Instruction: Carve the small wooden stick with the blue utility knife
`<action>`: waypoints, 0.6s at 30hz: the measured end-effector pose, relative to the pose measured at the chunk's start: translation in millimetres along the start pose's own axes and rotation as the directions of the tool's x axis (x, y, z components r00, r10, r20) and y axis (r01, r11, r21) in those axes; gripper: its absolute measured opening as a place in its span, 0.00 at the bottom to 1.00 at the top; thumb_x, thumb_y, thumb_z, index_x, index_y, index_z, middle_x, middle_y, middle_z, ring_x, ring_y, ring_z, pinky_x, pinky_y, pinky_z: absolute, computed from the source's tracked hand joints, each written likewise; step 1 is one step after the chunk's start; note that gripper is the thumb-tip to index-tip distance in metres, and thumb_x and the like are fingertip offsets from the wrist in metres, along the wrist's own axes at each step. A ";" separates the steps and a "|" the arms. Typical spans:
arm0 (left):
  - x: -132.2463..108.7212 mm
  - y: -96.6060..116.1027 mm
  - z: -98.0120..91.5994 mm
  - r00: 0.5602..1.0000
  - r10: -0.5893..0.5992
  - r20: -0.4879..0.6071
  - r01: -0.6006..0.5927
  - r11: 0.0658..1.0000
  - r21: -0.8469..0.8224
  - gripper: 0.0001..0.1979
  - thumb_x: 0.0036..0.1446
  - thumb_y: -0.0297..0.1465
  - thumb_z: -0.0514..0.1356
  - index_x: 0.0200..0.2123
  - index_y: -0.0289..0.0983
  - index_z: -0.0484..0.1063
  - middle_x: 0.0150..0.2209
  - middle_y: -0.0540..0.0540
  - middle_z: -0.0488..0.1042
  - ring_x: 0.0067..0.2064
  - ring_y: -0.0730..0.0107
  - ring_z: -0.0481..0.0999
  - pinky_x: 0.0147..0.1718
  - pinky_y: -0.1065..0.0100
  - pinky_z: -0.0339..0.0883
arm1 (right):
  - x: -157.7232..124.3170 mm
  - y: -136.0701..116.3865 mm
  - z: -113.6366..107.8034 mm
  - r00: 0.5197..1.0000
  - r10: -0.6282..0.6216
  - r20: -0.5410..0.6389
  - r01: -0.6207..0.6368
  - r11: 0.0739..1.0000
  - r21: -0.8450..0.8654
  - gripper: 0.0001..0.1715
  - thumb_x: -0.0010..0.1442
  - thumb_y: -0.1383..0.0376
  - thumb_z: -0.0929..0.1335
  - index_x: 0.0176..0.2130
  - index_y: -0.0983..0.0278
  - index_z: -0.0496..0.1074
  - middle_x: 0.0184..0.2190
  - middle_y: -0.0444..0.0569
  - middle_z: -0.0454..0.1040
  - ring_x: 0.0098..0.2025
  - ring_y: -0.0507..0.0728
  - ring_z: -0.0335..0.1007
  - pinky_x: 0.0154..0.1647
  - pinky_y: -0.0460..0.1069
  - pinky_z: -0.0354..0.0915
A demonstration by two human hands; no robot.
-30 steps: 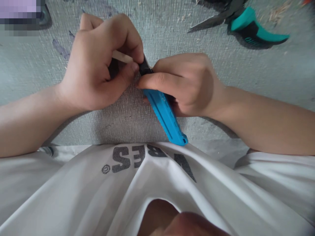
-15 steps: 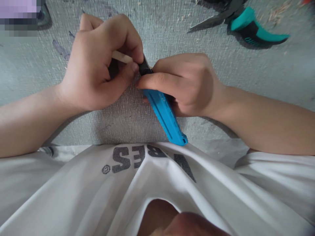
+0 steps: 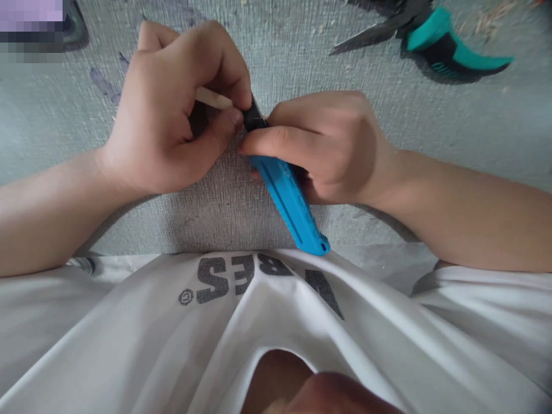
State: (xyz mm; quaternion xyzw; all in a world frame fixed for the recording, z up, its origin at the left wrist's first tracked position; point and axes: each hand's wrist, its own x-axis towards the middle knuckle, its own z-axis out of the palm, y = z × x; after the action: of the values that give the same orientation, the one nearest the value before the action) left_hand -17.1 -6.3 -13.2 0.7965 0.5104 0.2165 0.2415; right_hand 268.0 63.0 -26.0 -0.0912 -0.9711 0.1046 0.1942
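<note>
My left hand (image 3: 176, 109) pinches a thin, pale wooden stick (image 3: 214, 99) between thumb and forefinger. The stick's right end meets the dark blade end of a utility knife (image 3: 290, 201) with a blue handle. Around the front of that handle my right hand (image 3: 321, 146) is closed, its thumb lying across the top. The handle slants down and right towards my white shirt. Both hands are close together, just above the grey table. My fingers hide the exact contact between blade and stick.
Pliers (image 3: 448, 49) with teal and black handles lie at the upper right, jaws pointing left. Pale wood shavings (image 3: 491, 20) are scattered beyond them. A dark-edged object (image 3: 76, 26), partly blurred out, sits at the upper left. Purple stains (image 3: 104, 85) mark the grey table (image 3: 207, 218).
Both hands, the stick and the knife keep nearly the same position. The pliers appear shifted very slightly right and up in the view.
</note>
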 end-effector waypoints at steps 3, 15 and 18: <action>0.0 1.1 0.0 1.000 -0.002 -0.003 0.002 1.000 0.005 0.19 0.80 0.46 0.60 0.58 0.38 0.80 0.48 0.55 0.82 0.48 0.78 0.87 0.77 0.33 0.79 | 0.1 0.0 0.5 1.000 -0.015 -0.026 0.015 1.000 -0.011 0.18 0.88 0.60 0.64 0.64 0.60 0.81 0.42 0.38 0.76 0.40 0.48 0.71 0.43 0.48 0.60; -0.6 5.5 -0.7 1.000 0.005 -0.022 -0.005 1.000 -0.009 0.14 0.76 0.38 0.62 0.56 0.36 0.80 0.51 0.58 0.85 0.53 0.72 0.91 0.76 0.34 0.76 | -0.9 0.8 -3.7 0.999 -0.031 -0.014 0.030 0.999 -0.043 0.18 0.87 0.60 0.63 0.66 0.60 0.77 0.42 0.38 0.75 0.40 0.47 0.72 0.43 0.46 0.62; -0.3 7.0 -2.1 0.999 -0.020 -0.025 0.020 1.000 0.001 0.14 0.77 0.38 0.62 0.56 0.37 0.81 0.51 0.58 0.85 0.54 0.69 0.93 0.76 0.33 0.77 | -1.4 2.0 -3.2 0.999 -0.038 -0.027 0.037 0.999 -0.036 0.18 0.87 0.60 0.62 0.65 0.60 0.76 0.42 0.38 0.74 0.40 0.47 0.72 0.42 0.47 0.61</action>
State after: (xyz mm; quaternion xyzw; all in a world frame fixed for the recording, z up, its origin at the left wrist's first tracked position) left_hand -13.5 -8.8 -7.3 0.7889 0.5213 0.2236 0.2365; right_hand 270.9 65.1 -24.2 -0.0776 -0.9716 0.0823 0.2079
